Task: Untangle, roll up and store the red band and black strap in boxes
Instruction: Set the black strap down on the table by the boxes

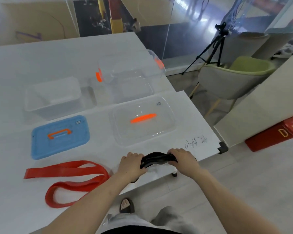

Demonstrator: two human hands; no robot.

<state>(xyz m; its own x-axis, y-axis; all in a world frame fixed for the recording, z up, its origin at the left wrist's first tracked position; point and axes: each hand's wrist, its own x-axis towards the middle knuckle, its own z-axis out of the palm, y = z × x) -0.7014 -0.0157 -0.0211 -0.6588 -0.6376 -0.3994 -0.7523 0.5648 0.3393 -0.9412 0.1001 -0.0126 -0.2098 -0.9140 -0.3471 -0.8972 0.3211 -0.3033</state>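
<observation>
Head view: both hands, left [131, 163] and right [182, 157], gripped the bunched black strap [155, 159] near the tabletop's [91, 53] front edge, the red band [71, 176] lying loose alongside.

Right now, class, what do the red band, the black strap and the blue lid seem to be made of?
Flat red band: probably rubber or latex; smooth, faint sheen, lies in limp curves.
Bunched black strap: flexible, slightly glossy, perhaps rubber or webbing; too blurred to say.
Rectangular blue lid: rigid moulded plastic, matt, with an orange handle.
</observation>
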